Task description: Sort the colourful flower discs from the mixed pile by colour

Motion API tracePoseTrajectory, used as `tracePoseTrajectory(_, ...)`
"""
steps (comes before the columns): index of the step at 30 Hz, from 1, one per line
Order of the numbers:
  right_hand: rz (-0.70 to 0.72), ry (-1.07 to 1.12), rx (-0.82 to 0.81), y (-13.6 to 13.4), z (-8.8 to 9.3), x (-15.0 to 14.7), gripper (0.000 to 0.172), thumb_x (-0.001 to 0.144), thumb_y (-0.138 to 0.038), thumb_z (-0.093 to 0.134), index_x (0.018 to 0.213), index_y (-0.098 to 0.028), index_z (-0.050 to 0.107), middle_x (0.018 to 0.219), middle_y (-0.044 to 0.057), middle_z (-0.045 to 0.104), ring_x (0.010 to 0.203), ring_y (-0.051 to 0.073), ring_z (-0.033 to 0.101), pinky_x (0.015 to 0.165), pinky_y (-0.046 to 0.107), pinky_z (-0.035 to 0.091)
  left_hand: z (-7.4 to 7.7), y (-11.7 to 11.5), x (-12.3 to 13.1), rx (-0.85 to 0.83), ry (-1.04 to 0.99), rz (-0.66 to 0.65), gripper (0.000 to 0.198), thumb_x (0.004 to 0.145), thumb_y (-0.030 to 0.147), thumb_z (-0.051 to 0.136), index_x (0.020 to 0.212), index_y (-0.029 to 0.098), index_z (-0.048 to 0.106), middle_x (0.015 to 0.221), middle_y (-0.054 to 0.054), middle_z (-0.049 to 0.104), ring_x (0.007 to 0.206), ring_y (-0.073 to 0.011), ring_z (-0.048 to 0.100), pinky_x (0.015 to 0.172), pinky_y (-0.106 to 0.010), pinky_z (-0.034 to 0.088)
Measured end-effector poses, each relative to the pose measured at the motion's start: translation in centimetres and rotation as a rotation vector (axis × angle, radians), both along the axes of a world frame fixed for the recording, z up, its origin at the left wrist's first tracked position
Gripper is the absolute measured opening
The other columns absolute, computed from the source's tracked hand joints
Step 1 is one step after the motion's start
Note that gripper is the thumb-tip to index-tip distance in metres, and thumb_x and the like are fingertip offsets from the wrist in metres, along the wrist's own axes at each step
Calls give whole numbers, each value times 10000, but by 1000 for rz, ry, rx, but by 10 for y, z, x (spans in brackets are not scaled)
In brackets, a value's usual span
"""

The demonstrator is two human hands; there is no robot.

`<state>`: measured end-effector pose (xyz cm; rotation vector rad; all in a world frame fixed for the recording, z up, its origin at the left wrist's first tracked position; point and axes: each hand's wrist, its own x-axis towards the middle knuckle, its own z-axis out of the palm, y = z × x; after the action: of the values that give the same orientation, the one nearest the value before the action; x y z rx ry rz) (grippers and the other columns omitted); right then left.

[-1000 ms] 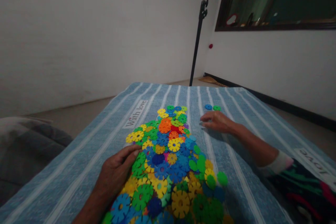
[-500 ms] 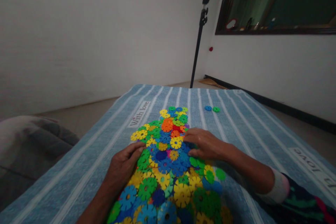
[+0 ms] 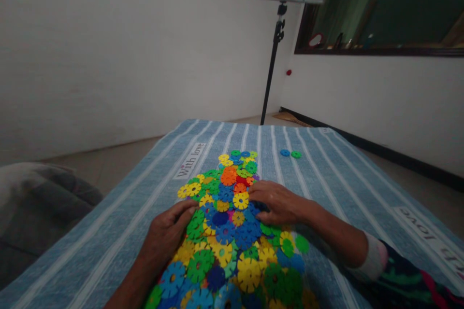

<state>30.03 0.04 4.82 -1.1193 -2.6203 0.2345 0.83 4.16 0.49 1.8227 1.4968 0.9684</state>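
A heap of notched plastic building discs (image 3: 224,234) in blue, green, yellow, orange and red spreads down the middle of the table toward me. My left hand (image 3: 170,227) lies against the heap's left edge, fingers stretched over the discs there, with its fingertips near green and yellow ones. On the right side, my right hand (image 3: 277,201) rests on the heap with fingers curved and the thumb apart from them. Blue discs show beneath and between its thumb and fingers. Neither hand visibly grips a disc, though the right fingertips are partly hidden.
A blue disc (image 3: 285,153) and a green disc (image 3: 296,155) lie apart at the far right. The table has a blue striped cloth (image 3: 137,193). Behind it stands a lamp on a black pole (image 3: 271,72). Grey fabric (image 3: 39,203) bulges at the left.
The view has tilted up slightly. My right hand has shifted a little left over the discs. My left hand stays at the heap's left edge.
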Motion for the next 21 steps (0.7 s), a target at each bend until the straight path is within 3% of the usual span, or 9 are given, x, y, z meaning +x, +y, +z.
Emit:
tracePoseTrajectory(4,-68,258,-15,7,3,20,291,741,-247,647,1021,-167,643,1004,78,660,920,201,598,829,323,461,0,0,0,5,7,-16,378,699,533,574,848,240,760,951,-15,764,905,-239,701,841,-276,541)
tracePoseTrajectory(7,-272,365,-6,32,7,55,336,752,-275,639,1075,-181,645,1012,61,682,907,193,626,820,317,471,-2,1,-1,17,26,-13,378,699,536,571,843,243,763,951,-16,764,915,-242,700,848,-279,539)
tracePoseTrajectory(9,-464,227,25,57,10,84,309,763,-251,610,1059,-176,656,1015,62,683,896,192,626,803,301,466,-3,2,-2,23,28,-11,383,693,543,572,837,244,764,949,-19,764,915,-245,700,857,-287,537)
tracePoseTrajectory(11,-667,-88,50,82,9,111,206,777,-208,561,942,-169,678,966,62,684,881,188,615,778,271,444,-2,2,-2,22,23,-13,387,694,547,572,840,244,764,950,-21,764,911,-245,702,857,-290,539)
tracePoseTrajectory(12,-706,-138,51,93,8,122,174,769,-182,555,887,-150,680,939,80,683,881,200,609,767,272,432,-2,2,-2,20,22,-16,388,694,547,573,842,244,764,952,-22,764,909,-245,703,852,-288,541)
tracePoseTrajectory(16,-766,-230,21,124,-4,148,136,761,-155,544,794,-149,676,881,93,686,848,206,606,714,259,400,1,0,-1,11,32,-19,385,704,541,579,852,237,764,966,-28,763,911,-243,706,825,-274,550)
tracePoseTrajectory(21,-796,-270,-22,138,-20,153,172,736,-150,582,863,-170,696,931,85,700,877,197,615,721,238,395,1,-2,-1,16,36,-17,388,723,531,565,867,229,763,961,-33,765,885,-240,712,773,-263,563)
